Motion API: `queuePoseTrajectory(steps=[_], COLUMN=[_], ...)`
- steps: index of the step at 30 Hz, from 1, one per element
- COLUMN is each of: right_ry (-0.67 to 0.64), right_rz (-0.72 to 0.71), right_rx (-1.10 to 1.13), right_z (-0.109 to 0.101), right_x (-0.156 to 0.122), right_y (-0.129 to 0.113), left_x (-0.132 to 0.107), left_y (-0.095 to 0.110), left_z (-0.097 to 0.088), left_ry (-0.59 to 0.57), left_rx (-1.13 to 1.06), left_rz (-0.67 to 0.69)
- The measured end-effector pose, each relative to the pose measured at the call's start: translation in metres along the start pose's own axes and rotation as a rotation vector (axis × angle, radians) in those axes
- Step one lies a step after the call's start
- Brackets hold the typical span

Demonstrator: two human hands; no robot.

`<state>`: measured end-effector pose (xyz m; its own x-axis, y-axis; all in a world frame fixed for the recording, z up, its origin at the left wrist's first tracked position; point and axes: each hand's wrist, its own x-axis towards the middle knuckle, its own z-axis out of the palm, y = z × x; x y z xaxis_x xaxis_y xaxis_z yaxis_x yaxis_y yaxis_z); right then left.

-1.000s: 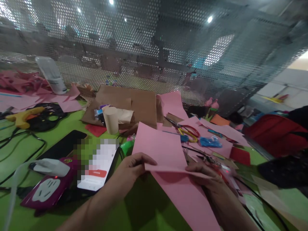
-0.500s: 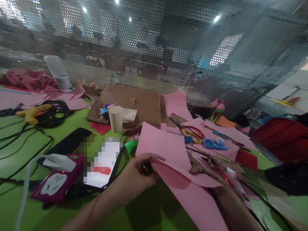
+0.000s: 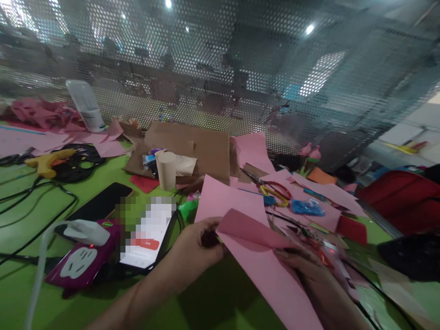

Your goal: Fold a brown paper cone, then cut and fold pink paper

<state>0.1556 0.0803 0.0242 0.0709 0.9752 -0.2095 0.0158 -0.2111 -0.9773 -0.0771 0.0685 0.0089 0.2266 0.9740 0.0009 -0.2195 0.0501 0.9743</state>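
Folding, it seems: right hand (image 3: 311,270) pinches pink paper (image 3: 263,270), left hand (image 3: 197,250) half-curled, hold unclear. Creasing calls for careful alignment.

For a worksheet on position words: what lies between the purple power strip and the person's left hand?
In the head view, a lit phone and a black cable lie between the power strip and the left hand.

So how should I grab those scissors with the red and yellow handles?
Probably by the red handle and yellow handle, reaching in from your right, on the near side. The scissors lie with both loops toward you, and the blades point away to your left.
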Motion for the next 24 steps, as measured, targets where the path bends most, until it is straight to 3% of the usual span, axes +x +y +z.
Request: queuePoseTrajectory(steps=[4, 7, 11, 16, 20, 24], right_ry=[0.032, -0.016, -0.01, -0.122, -0.2, -0.253], right_rz=[0.087, -0.054, -0.176, -0.287, -0.296, -0.565], right_rx=[0.207, 0.156, 0.012, -0.064, -0.228, -0.653], right_z=[-0.002, -0.001, -0.002, -0.032, -0.052, -0.049], right_x=[-0.001, -0.003, -0.018, -0.053, -0.063, -0.055], right_y=[0.008, 0.012, 0.024, 0.034, 0.017, 0.008], left_x=[-0.002, -0.003, -0.002, -0.01, -0.018, -0.019], left_y=[-0.001, -0.007, -0.015, 0.001, 0.021, 0.022], left_z=[-0.001, 0.003, 0.016, 0.021, 0.02, 0.025], left_ry=[-0.025, -0.067, -0.022, 0.021, -0.091, -0.331], left_rx=[-0.196, -0.229, -0.247, -0.1, 0.189, 0.394], left_rz=[-0.126, -0.167, -0.121, -0.193, -0.125, -0.037])
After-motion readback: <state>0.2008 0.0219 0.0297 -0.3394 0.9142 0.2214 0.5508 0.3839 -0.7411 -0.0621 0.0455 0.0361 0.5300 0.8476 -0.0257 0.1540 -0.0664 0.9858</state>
